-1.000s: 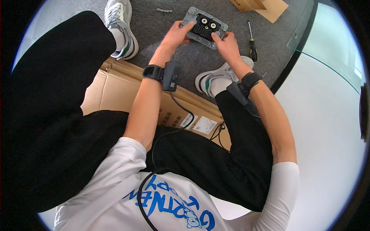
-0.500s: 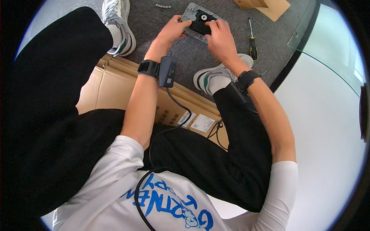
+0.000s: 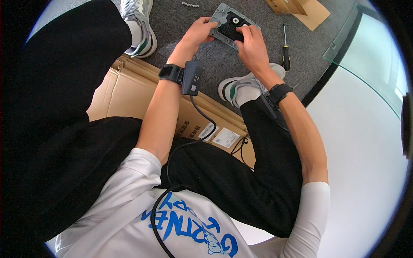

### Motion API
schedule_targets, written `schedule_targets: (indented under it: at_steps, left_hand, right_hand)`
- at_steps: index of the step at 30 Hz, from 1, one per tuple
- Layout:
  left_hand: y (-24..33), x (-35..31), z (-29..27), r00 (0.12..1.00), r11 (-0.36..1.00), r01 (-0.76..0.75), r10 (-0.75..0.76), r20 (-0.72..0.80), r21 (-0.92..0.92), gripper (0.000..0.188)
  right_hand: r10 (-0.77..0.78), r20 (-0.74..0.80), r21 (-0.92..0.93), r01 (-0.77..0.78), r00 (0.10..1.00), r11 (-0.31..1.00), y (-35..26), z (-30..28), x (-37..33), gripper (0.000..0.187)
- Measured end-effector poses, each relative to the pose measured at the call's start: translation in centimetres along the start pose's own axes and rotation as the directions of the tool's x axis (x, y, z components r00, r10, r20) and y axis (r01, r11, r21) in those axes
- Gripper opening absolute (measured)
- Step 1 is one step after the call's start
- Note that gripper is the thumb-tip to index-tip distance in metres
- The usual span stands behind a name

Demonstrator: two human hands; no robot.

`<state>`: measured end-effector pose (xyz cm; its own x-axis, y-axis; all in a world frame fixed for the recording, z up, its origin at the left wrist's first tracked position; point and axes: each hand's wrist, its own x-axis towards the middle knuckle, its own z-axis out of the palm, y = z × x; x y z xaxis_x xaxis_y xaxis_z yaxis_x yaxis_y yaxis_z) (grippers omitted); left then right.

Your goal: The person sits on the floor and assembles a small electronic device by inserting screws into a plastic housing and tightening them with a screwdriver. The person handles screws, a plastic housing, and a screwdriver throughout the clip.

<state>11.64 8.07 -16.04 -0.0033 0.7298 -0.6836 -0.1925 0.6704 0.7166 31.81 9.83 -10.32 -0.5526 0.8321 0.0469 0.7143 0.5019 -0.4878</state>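
Observation:
Above the carpet at the top middle, a flat grey metal housing (image 3: 219, 16) lies tilted between my two hands. Set into it is a black part (image 3: 228, 31) bearing a pale round ring (image 3: 235, 20). My left hand (image 3: 199, 32) is closed on the housing's left end, its thumb on the top face. My right hand (image 3: 254, 47) grips the right side, with bent fingers and thumb pressed against the black part beside a second pale ring, which they partly cover. Anything small between those right fingertips is hidden.
A screwdriver (image 3: 286, 53) with a black and yellow handle lies right of my right hand. Several small pale pieces (image 3: 190, 4) sit in a row beyond my left hand. Cardboard (image 3: 316, 15) is at the far right, flattened boxes (image 3: 114, 96) nearer, and a glass-edged white panel (image 3: 357, 107) on the right.
The whole view has shifted slightly, so things appear a little farther right. My right fingers have moved a little over the black part; both hands stay on the housing.

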Motion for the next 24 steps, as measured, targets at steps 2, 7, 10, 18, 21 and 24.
schedule_targets:
  at_steps: [2, 7, 10, 18, 21, 24]
  left_hand:
    - [-0.23, 0.02, 0.04, 1.0, 1.0, -0.001, 0.001, -0.006, -0.016, 0.041]
    - [-0.57, 0.06, -0.07, 1.0, 0.998, 0.011, -0.01, 0.016, -0.067, 0.04]
    - [-0.53, 0.0, -0.03, 1.0, 0.998, 0.017, -0.016, 0.016, -0.054, 0.041]
    - [-0.08, -0.4, 0.19, 1.0, 0.998, 0.024, -0.023, 0.014, -0.058, 0.042]
    - [0.01, -0.53, 0.28, 1.0, 0.998, 0.025, -0.025, 0.001, -0.059, 0.043]
    - [0.13, -0.75, 0.29, 1.0, 0.997, 0.028, -0.028, 0.002, -0.066, 0.043]
  right_hand:
    - [0.001, 0.013, 0.002, -0.001, 1.0, 1.0, 0.05, 0.0, 0.1, 0.039]
    - [0.023, 0.02, 0.002, -0.023, 1.0, 1.0, 0.02, 0.05, 0.28, 0.039]
    - [0.04, 0.059, -0.021, -0.039, 0.997, 0.999, 0.01, 0.01, 0.46, 0.037]
    - [0.07, 0.101, -0.056, -0.064, 0.992, 0.996, -0.26, -0.3, 0.89, 0.041]
    - [0.025, 0.109, -0.097, -0.014, 0.994, 0.995, -0.46, -0.41, 0.81, 0.042]
    - [-0.025, 0.099, -0.103, 0.035, 0.995, 0.994, -0.5, -0.47, 0.72, 0.042]
